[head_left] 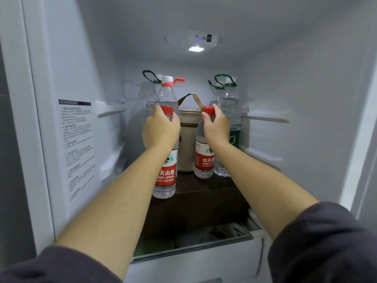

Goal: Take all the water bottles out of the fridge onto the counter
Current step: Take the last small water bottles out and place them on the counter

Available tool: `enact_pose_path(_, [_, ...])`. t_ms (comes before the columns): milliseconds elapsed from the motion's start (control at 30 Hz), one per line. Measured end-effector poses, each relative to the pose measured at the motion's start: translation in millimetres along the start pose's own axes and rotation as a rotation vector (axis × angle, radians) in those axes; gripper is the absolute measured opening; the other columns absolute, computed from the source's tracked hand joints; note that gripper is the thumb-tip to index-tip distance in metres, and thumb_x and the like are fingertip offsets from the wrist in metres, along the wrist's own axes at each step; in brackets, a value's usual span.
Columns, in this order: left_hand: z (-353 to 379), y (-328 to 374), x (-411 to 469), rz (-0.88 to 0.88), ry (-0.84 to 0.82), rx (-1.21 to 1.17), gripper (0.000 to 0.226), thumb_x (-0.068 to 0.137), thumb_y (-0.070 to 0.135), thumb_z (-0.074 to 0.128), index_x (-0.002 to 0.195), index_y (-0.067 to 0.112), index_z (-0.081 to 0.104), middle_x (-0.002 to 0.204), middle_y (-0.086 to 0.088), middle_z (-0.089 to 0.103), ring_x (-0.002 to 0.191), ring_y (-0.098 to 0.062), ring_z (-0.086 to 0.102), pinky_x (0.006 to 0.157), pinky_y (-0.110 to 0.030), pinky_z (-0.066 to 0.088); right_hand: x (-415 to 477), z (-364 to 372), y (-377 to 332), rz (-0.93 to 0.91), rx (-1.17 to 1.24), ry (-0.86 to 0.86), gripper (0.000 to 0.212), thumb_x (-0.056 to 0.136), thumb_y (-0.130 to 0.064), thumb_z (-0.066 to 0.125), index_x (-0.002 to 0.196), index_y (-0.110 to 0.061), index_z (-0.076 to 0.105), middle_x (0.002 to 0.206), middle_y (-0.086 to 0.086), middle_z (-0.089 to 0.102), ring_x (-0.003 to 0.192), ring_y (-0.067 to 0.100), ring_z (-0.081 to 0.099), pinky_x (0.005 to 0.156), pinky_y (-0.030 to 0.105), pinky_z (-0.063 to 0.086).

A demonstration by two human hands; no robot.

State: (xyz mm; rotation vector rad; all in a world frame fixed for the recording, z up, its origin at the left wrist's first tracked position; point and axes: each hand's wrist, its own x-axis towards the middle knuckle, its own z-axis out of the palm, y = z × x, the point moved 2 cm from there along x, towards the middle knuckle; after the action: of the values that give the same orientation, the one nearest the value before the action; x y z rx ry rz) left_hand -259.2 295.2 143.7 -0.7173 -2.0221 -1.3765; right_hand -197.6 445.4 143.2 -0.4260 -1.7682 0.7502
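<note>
Both arms stretch fwd into fridge (306,99). L hand (161,127) curls round left bottle (166,174) at neck; R hand (217,125) grips right bottle (204,158) just under cap.

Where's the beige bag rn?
Head view: beige bag stands mid dark shelf, between the left bottle in the left hand and the right bottle in the right hand.

Home kitchen; open fridge (306,99) with bottled water (165,176)

Beige strapped bag (186,144) on dark shelf (204,193)
</note>
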Motion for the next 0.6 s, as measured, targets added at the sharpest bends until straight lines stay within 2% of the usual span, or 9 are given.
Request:
enact_pose_path(67, [-0.3, -0.1, -0.2, -0.002, -0.006, -0.006, 0.04, 0.097, 0.038, 0.049, 0.127, 0.012, 0.046, 0.114, -0.01, 0.061, 0.098, -0.025, 0.061, 0.075, -0.033, 0.052, -1.4, -8.8, -8.9, -0.03, 0.026, -0.008, 0.047, 0.1, -0.03, 0.053, 0.142, -0.01, 0.046, 0.129, 0.007, 0.06, 0.119, 0.021, 0.056, 0.102, 0.04, 0.049])
enact_pose_path(167, [-1.3, -0.2, 0.1, -0.014, -0.011, -0.007, 0.04, 0.096, 0.039, 0.049, 0.126, 0.013, 0.045, 0.115, -0.011, 0.061, 0.099, -0.026, 0.061, 0.076, -0.034, 0.053, -11.1, -16.3, -20.5, -0.049, 0.056, -0.05, 0.049, 0.101, -0.027, 0.052, 0.146, -0.009, 0.042, 0.135, 0.006, 0.057, 0.123, 0.018, 0.052, 0.097, 0.024, 0.043])
enact_pose_path(267, [-0.7, -0.7, -1.0, -0.015, -0.018, -0.014, 0.042, 0.096, 0.04, 0.05, 0.128, 0.013, 0.045, 0.117, -0.01, 0.061, 0.1, -0.026, 0.061, 0.077, -0.034, 0.054, -24.8, -16.2, -21.4, -0.051, 0.081, -0.064, 0.049, 0.101, -0.026, 0.052, 0.146, -0.009, 0.041, 0.135, 0.006, 0.056, 0.117, 0.012, 0.05, 0.092, 0.02, 0.04])
enact_pose_path(367, [-1.2, -0.2, -1.4, -0.012, -0.017, -0.021, 0.042, 0.096, 0.04, 0.05, 0.128, 0.014, 0.045, 0.116, -0.009, 0.061, 0.099, -0.025, 0.062, 0.078, -0.035, 0.055, -28.8, -16.1, -20.3, -0.051, 0.104, -0.046, 0.044, 0.101, -0.026, 0.053, 0.142, -0.011, 0.046, 0.125, 0.001, 0.058, 0.106, 0.006, 0.049, 0.086, 0.015, 0.04])
enact_pose_path(467, [-1.2, -1.9, -1.3, -0.027, -0.024, -0.054, 0.04, 0.094, 0.04, 0.053, 0.125, 0.014, 0.047, 0.112, -0.008, 0.061, 0.097, -0.024, 0.061, 0.076, -0.033, 0.053, -28.3, -14.6, -17.9, -0.01, 0.159, -0.068, 0.041, 0.099, -0.027, 0.056, 0.136, -0.014, 0.048, 0.116, -0.005, 0.059, 0.094, 0.001, 0.054, 0.07, 0.009, 0.04])
enact_pose_path(533, [0.7, -6.4, -2.9, -0.042, -0.037, -0.122, 0.037, 0.092, 0.04, 0.056, 0.119, 0.017, 0.05, 0.106, -0.004, 0.063, 0.093, -0.022, 0.061, 0.072, -0.031, 0.049, -33.0, -12.5, -11.6, 0.07, 0.234, -0.115, 0.043, 0.096, -0.028, 0.06, 0.135, -0.016, 0.045, 0.102, -0.012, 0.058, 0.083, -0.004, 0.057, 0.063, 0.009, 0.041])
enact_pose_path(600, [2.3, -11.9, -6.7, -0.051, -0.05, -0.205, 0.033, 0.089, 0.042, 0.058, 0.113, 0.02, 0.053, 0.099, 0.001, 0.064, 0.089, -0.018, 0.062, 0.069, -0.026, 0.046, -42.0, -11.1, -0.7, 0.144, 0.293, -0.168, 0.05, 0.093, -0.03, 0.065, 0.136, -0.018, 0.042, 0.099, -0.012, 0.06, 0.08, -0.003, 0.061, 0.061, 0.011, 0.045])
